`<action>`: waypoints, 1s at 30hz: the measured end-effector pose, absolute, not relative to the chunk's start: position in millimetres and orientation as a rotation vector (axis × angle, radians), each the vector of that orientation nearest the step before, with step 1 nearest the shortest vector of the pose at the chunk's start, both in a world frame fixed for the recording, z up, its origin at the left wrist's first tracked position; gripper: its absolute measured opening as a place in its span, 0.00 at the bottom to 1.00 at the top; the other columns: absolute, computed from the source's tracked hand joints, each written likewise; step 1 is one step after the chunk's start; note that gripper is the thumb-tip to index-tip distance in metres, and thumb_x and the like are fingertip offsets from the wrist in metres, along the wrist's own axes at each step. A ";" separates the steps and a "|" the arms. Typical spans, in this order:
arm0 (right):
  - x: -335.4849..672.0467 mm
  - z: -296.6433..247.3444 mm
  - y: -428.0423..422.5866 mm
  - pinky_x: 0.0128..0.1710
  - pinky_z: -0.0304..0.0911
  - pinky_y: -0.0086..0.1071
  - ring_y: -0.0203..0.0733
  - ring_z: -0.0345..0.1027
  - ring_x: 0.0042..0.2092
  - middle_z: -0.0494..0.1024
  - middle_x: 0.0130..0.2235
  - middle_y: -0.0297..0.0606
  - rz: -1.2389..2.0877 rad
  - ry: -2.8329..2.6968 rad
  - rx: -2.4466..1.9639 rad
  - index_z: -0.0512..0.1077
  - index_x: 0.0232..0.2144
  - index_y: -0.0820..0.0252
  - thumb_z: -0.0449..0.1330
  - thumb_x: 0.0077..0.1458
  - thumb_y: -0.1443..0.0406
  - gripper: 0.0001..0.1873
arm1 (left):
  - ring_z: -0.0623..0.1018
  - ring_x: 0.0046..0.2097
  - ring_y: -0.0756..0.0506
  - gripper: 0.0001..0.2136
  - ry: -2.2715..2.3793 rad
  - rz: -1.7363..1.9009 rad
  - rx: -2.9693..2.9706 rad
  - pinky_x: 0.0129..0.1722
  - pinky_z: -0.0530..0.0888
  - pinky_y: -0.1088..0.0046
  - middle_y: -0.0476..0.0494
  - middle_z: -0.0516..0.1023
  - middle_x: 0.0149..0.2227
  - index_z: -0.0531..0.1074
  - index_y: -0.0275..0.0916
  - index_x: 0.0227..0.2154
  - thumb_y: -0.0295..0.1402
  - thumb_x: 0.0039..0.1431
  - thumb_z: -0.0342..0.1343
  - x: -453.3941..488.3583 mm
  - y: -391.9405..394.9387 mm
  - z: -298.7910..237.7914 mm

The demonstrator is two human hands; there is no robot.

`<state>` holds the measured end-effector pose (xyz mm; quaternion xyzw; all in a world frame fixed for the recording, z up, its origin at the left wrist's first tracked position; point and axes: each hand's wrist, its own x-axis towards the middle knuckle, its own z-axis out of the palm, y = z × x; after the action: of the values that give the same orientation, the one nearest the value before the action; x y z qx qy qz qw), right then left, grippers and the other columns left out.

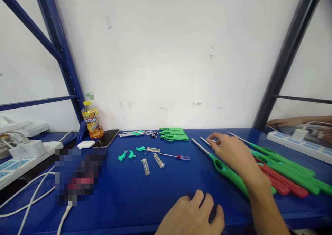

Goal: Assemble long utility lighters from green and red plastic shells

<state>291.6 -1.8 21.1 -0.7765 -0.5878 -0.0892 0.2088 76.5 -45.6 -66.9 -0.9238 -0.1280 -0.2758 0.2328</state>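
My right hand [230, 152] reaches over a row of long-nosed gas lighters on the right, its fingers closed around the metal rod of one lighter [204, 140]; the hand hides part of that rod. Left of it lies a green lighter [233, 176] with a long metal nose. Beyond the wrist are red lighters [285, 179] and more green lighters [287, 166]. Low in the middle, my left hand [193, 214] is over the table's front, fingers apart and slightly bent, with nothing visible in them.
On the blue table [116, 200] lie a screwdriver [183, 157], clear fuel tanks [145, 166], teal triggers [121, 156], metal rods with wires [137, 133] and green casings [173, 134]. A phone [106, 139], a drink bottle [92, 121], white cables [33, 197] and power strips [301, 145] are around.
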 end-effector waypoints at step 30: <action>276.0 29.8 -14.7 0.25 0.46 0.31 0.32 0.56 0.19 0.66 0.15 0.29 -1.000 -1.570 -1.391 0.66 0.18 0.58 0.54 0.71 0.60 0.27 | 0.78 0.51 0.38 0.26 -0.327 -0.395 -2.774 0.30 0.77 0.70 0.36 0.79 0.55 0.68 0.36 0.63 0.46 0.69 0.60 72.6 -41.7 -63.9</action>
<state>276.0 -14.7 29.8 -0.5492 -0.6198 -0.3950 0.3978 72.6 -41.7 -63.9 -0.9707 -0.1146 -0.1384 0.1597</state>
